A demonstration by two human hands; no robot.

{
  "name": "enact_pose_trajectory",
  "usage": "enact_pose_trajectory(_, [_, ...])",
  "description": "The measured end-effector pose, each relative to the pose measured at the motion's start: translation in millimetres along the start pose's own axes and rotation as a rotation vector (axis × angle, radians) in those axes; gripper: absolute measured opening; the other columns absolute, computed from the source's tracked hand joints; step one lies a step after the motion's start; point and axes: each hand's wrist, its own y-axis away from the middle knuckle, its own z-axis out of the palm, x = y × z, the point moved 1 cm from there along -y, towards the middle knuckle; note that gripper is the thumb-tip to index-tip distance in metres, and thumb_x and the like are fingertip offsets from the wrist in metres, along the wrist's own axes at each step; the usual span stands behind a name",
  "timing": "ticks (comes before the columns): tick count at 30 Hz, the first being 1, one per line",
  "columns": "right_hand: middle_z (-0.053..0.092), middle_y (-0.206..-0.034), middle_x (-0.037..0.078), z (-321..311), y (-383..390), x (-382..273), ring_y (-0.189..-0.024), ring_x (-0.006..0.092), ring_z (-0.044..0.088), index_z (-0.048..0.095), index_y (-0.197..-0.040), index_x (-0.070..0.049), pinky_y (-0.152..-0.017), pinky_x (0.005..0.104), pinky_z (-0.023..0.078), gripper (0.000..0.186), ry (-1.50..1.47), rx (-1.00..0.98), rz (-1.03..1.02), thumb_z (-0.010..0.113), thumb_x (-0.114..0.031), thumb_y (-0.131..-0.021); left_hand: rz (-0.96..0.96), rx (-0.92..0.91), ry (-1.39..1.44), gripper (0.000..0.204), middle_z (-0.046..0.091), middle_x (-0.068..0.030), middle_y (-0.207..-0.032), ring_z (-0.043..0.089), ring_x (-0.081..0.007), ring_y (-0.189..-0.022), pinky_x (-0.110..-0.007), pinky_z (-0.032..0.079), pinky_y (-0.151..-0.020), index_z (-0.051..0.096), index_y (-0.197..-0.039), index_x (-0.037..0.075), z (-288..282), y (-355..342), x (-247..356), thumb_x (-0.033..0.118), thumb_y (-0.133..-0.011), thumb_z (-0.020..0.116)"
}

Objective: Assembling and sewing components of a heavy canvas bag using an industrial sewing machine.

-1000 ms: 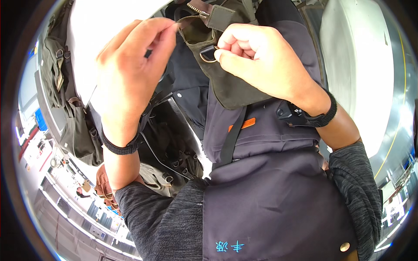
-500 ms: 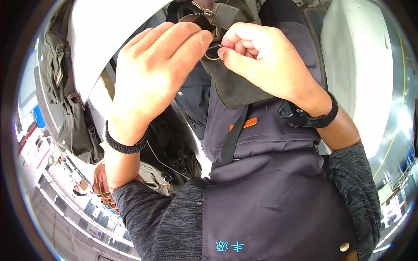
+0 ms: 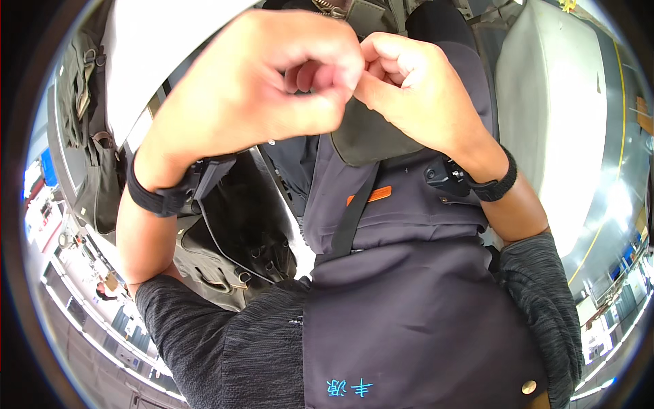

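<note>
A dark olive bag [image 3: 375, 136] lies across my lap over the purple-grey apron [image 3: 422, 300]. At the top edge, part of its metal zipper [image 3: 330, 7] and a leather-like tab [image 3: 366, 19] show. My right hand [image 3: 426, 92] is closed in a pinch above the bag; a metal ring was visible at these fingertips a moment earlier and is now hidden. Fingers curled, my left hand [image 3: 272, 82] meets the right fingertips, thumb and forefinger together. Its fingertips are blurred, and I cannot make out what they hold.
A white surface [image 3: 153, 51] rises at the left, with olive bags [image 3: 95, 180] beyond it. More dark bags [image 3: 231, 252] lie below my left forearm. At the right stands a long pale padded shape [image 3: 552, 116], beside a grey floor with a yellow line [image 3: 623, 109].
My left hand has turned from outstretched fingers to a curled pinch and moved against the right fingertips. The right hand keeps its pinch. The metal ring has gone out of sight.
</note>
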Motion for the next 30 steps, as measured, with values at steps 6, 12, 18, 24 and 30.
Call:
enact_pose_trajectory(6, [0.061, -0.068, -0.001, -10.6, 5.1, -3.1, -0.061, 0.0037, 0.052, 0.067, -0.092, 0.000, -0.055, 0.0246, 0.042, 0.014, 0.026, -0.048, 0.111, 0.071, -0.014, -0.094, -0.386, 0.291, 0.207, 0.023, 0.072, -0.0021, -0.104, 0.063, -0.0079, -0.092, -0.024, 0.048, -0.079, 0.072, -0.112, 0.003, -14.5, 14.1, -20.0, 0.019, -0.108, 0.057])
enact_pose_trajectory(12, [0.060, -0.069, -0.003, -15.3, 5.6, -9.5, -0.061, 0.0018, 0.050, 0.066, -0.091, -0.001, -0.054, 0.0216, 0.039, 0.012, -0.023, -0.078, 0.126, 0.070, -0.011, -0.094, -0.076, 0.151, -0.206, 0.035, 0.070, -0.0132, -0.116, 0.065, -0.0321, -0.110, -0.038, 0.053, -0.095, 0.069, -0.121, 0.004, 26.6, 34.2, -25.8, -0.001, -0.086, 0.072])
enact_pose_trajectory(18, [0.062, -0.072, -0.003, -34.3, 4.1, -17.3, -0.063, 0.0016, 0.055, 0.066, -0.093, -0.002, -0.056, 0.0188, 0.044, 0.010, -0.147, -0.132, 0.258, 0.068, -0.010, -0.096, -0.046, 0.138, -0.175, 0.022, 0.070, -0.0132, -0.103, 0.064, -0.0328, -0.091, -0.038, 0.053, -0.081, 0.066, -0.107, 0.001, 26.4, 18.6, -25.3, 0.008, -0.088, 0.075])
enact_pose_trajectory(24, [0.062, -0.134, 0.010, -31.6, 12.8, -52.2, -0.084, 0.0075, 0.063, 0.050, -0.138, 0.005, -0.070, 0.0205, 0.050, 0.052, 0.286, 0.012, -0.356, 0.072, 0.000, -0.090, -0.124, 0.089, 0.265, 0.021, 0.060, -0.0004, -0.071, 0.054, -0.0080, -0.069, -0.027, 0.046, -0.064, 0.068, -0.089, -0.002, 2.6, 4.0, -5.8, 0.016, -0.097, 0.073])
enact_pose_trajectory(30, [0.062, -0.127, 0.006, -45.4, 6.0, -68.2, -0.080, 0.0055, 0.060, 0.054, -0.133, 0.003, -0.069, 0.0194, 0.046, 0.047, 0.119, -0.203, -0.103, 0.074, -0.002, -0.090, -0.198, 0.060, 0.453, 0.018, 0.059, 0.0030, -0.070, 0.049, -0.0019, -0.066, -0.021, 0.038, -0.058, 0.071, -0.088, -0.002, -12.8, -4.5, 12.3, 0.013, -0.097, 0.074])
